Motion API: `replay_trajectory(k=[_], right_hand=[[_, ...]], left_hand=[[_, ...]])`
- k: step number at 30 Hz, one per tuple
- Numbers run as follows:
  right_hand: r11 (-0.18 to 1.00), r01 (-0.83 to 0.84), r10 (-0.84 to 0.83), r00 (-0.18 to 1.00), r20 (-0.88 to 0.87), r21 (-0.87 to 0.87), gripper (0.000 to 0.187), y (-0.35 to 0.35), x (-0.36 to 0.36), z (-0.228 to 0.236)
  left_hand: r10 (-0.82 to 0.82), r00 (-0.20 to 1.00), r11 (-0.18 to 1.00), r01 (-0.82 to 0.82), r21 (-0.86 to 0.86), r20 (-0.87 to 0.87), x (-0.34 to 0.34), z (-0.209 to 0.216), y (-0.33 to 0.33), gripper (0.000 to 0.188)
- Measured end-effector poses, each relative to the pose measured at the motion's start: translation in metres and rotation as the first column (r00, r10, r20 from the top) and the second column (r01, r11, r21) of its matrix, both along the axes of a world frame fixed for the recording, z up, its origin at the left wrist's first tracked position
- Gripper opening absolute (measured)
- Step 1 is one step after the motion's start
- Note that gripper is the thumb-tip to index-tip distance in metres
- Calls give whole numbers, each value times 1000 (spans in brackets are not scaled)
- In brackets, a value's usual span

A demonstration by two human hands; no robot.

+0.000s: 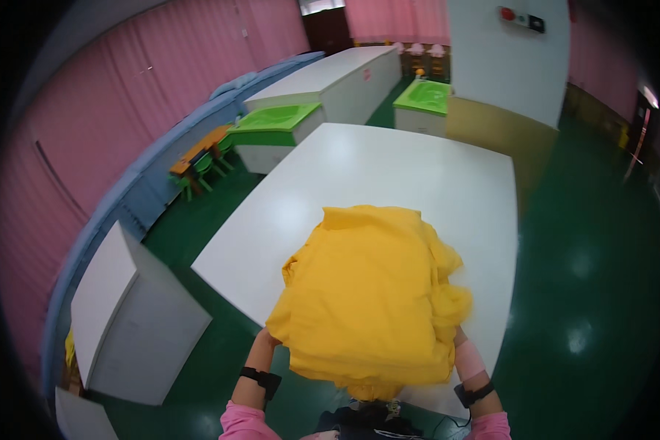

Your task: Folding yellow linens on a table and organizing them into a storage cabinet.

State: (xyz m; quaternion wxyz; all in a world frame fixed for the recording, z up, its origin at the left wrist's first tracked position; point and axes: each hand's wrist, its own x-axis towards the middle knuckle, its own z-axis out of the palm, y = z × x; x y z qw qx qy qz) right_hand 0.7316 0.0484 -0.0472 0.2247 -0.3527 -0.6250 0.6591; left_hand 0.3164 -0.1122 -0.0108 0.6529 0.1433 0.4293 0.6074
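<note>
A large bundle of folded yellow cloth (367,293) lies between my two arms, over the near part of the white table (418,161) and past its near edge. Its top is fairly flat, with bunched, loose folds along the right side and some cloth hanging at the bottom. My left hand (270,338) holds the bundle at its lower left side, with the fingers hidden under the cloth. At the lower right side my right hand (460,337) holds it too, and the cloth covers those fingers as well. Both wrists carry black straps.
White cabinet-like blocks (154,337) stand at the left. Beyond the table are green-topped sink units (279,117), a long white counter (323,73) and a white pillar (510,59). Small green chairs (205,169) line the left wall by pink curtains (161,66). The floor (587,293) is green.
</note>
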Motion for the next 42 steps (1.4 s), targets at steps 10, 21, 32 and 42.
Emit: replay_trajectory(k=[10, 21, 32, 42], right_hand=[[851, -198, 140, 978, 153, 486, 42, 34, -128, 57], [548, 483, -306, 876, -374, 683, 13, -184, -247, 185], [611, -780, 791, 608, -66, 134, 8, -526, -703, 41], [150, -946, 949, 219, 227, 288, 9, -799, -1008, -10]], left_hand=[[160, 986, 986, -158, 51, -37, -66, -33, -102, 46], [503, 857, 837, -516, -184, -115, -148, -74, -453, 33], [984, -90, -127, -960, -248, -154, -226, -114, -763, 14], [712, -367, -492, -869, -52, -598, -343, -125, -966, 11]])
